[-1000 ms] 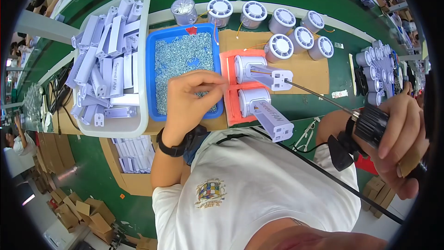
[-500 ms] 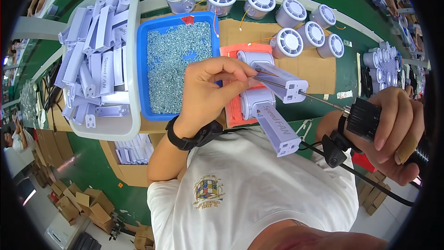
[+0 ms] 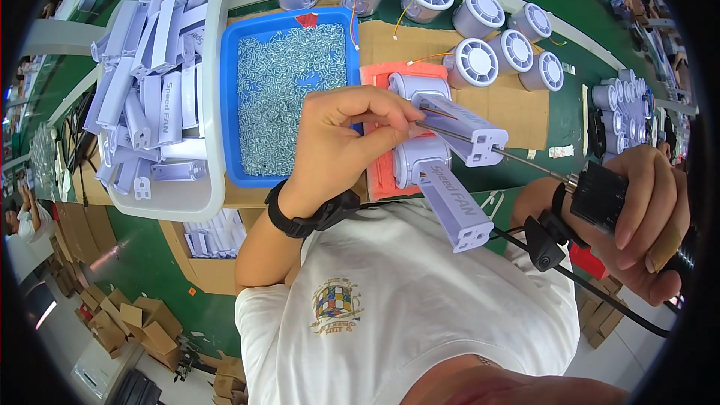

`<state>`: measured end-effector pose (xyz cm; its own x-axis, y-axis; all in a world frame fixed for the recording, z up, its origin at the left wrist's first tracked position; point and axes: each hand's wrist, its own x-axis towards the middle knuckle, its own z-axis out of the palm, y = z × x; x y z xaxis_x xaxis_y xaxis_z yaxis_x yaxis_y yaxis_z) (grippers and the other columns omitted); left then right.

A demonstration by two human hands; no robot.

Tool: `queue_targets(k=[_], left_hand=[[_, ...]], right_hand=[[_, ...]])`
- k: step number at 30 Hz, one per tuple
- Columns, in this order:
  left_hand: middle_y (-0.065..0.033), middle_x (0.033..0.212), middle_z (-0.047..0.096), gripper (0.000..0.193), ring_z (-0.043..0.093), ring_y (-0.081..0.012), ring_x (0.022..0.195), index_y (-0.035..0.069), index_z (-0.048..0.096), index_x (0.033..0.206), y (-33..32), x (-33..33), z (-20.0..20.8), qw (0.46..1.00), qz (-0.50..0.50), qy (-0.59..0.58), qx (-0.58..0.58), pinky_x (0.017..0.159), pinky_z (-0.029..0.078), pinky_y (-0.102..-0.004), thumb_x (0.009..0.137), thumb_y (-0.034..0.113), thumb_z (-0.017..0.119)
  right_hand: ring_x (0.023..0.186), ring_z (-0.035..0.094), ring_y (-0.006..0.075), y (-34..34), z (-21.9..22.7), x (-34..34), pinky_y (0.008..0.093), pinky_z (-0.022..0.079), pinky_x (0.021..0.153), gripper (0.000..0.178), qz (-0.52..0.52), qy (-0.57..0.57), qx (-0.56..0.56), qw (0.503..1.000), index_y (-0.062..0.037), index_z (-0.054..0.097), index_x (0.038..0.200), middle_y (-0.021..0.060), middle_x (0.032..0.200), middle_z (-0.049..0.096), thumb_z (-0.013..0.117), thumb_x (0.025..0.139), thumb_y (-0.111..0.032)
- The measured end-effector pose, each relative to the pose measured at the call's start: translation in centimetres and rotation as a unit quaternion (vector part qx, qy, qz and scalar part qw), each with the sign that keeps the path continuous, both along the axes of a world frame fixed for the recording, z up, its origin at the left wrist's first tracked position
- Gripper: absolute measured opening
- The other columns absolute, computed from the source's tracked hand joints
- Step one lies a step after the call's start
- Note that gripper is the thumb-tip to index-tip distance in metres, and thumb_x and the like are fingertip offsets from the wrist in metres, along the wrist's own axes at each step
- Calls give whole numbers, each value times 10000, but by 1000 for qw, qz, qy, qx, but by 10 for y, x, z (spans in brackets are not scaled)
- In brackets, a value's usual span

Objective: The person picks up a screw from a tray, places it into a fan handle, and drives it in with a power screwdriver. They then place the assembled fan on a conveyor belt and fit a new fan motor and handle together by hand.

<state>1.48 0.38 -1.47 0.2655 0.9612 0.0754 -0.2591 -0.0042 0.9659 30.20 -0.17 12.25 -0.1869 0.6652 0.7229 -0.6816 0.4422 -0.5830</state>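
Observation:
My right hand (image 3: 641,217), at the right, grips a black electric screwdriver (image 3: 598,196). Its long thin bit (image 3: 532,165) runs through the end of a pale lilac fan handle (image 3: 469,139), toward my left hand. The fingertips of my left hand (image 3: 360,127) are pinched together at the bit's far tip; what they hold is too small and hidden to make out. That handle is joined to a round fan body (image 3: 420,88) with a thin wire showing. Below it, a second handle (image 3: 454,210) with its body (image 3: 420,159) lies on a red-orange pad (image 3: 382,172).
A blue tray (image 3: 231,105) of small screws stands left of my hand. Beyond it is a white bin (image 3: 214,105) heaped with handle shells. Several round fan units (image 3: 474,64) stand along the far side. A black cable (image 3: 600,292) hangs by my right wrist.
The whole view has shifted slightly. Both hands keep nearly the same pose, with the bit still through the upper handle and my left fingers still pinched at its tip.

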Motion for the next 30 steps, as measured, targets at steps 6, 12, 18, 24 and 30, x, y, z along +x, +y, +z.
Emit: queue_targets(k=[6,12,18,24,30], left_hand=[[-146,939,759,89,749,-181,866,-49,694,805,-1,0,-1,1000,0,-3,5,804,607,-282,782,-134,682],[-125,931,769,97,751,-170,841,-30,703,812,-1,1,-1,999,10,29,32,769,596,-262,773,-119,701],[-96,905,776,110,750,-152,799,2,717,821,-2,0,-2,981,30,119,149,714,576,-248,764,-91,732],[-92,970,763,162,735,-183,850,16,734,896,0,1,4,969,33,173,171,712,569,-276,754,-57,764],[-60,1089,735,308,637,-92,754,38,764,1051,-2,7,-2,943,80,240,215,601,489,-218,760,-53,805]], right_hand=[[498,659,115,-2,-1,-2,233,604,526,325,-6,-6,4,1000,-123,569,529,-1,620,662,799,721,-247],[499,655,108,-3,-1,-4,229,598,529,330,-9,-24,6,1000,-124,553,539,0,609,649,790,721,-263],[471,616,87,-1,4,-26,186,543,491,317,-102,-9,-9,995,-126,559,580,-17,599,627,766,740,-306],[608,604,134,-4,15,-34,252,526,552,360,-62,-55,48,995,-125,447,951,26,770,600,703,841,-352],[557,600,73,-14,-3,-37,189,463,543,283,-170,-66,117,976,-115,610,778,-25,719,616,748,782,-362]])
